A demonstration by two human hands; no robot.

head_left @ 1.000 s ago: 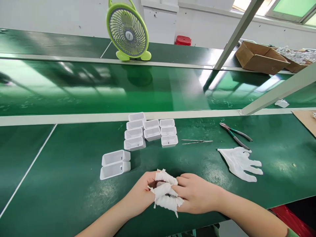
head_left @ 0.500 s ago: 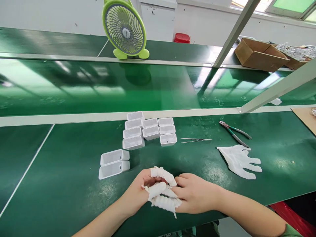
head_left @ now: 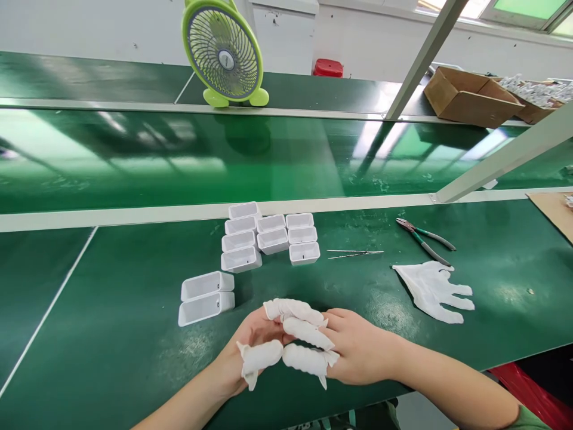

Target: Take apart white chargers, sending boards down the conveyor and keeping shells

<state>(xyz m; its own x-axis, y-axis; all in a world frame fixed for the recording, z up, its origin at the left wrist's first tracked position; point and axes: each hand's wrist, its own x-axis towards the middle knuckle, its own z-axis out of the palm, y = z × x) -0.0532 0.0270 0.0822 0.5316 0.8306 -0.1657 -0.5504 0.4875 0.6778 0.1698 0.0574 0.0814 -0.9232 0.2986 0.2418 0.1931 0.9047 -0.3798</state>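
Observation:
My left hand [head_left: 251,343] and my right hand [head_left: 364,346] meet above the near edge of the green table. White finger cots [head_left: 308,359] with ragged, loose ends cover the thumb and index finger of each hand. The left thumb is spread away from its index finger, which lies along the top of the right index finger. My right thumb and index finger stretch leftward, slightly apart, the thumb's tip close to the left thumb's tip. No separate object shows in either hand; the inside of the left palm is partly hidden.
Several small white open boxes [head_left: 240,258] stand ahead, with two longer ones [head_left: 206,307] nearer on the left. Tweezers [head_left: 356,254], pliers [head_left: 423,240] and a white glove [head_left: 436,292] lie to the right. Behind are a green fan [head_left: 224,54] and a cardboard box [head_left: 474,98].
My left thumb has swung leftward, off the right hand's covered fingers. My left index finger has straightened over the right index finger, and the right thumb and index finger show more fully.

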